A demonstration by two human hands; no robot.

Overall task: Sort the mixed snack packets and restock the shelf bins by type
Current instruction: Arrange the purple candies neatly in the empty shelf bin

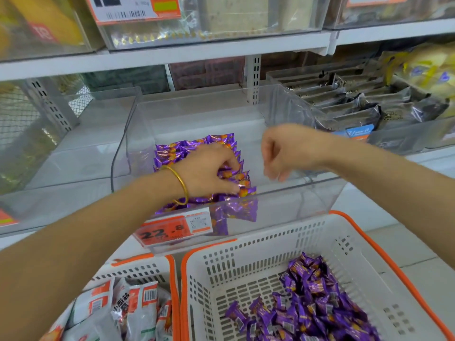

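— Is the right hand point(285, 151) holding anything?
— Cannot tell; its fingers point(272, 171) are a blur.
— And the purple packets point(197, 146) in the clear bin point(307, 198)?
— The left hand point(206, 168) covers several, and their print is too small to read.
— The baskets?
— The bottom edge cuts off both the purple-candy basket point(344, 242) and the white-and-orange-packet basket point(175, 291). The top edge clips the upper price label point(118, 8).

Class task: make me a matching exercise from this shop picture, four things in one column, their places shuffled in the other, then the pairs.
1 left hand
2 loose purple packets
3 orange price tag
4 dark grey packets

A front of the clear bin
B shelf bin on the right
C right white basket
D on the stacked purple packets

Pairs: 1-D, 2-C, 3-A, 4-B
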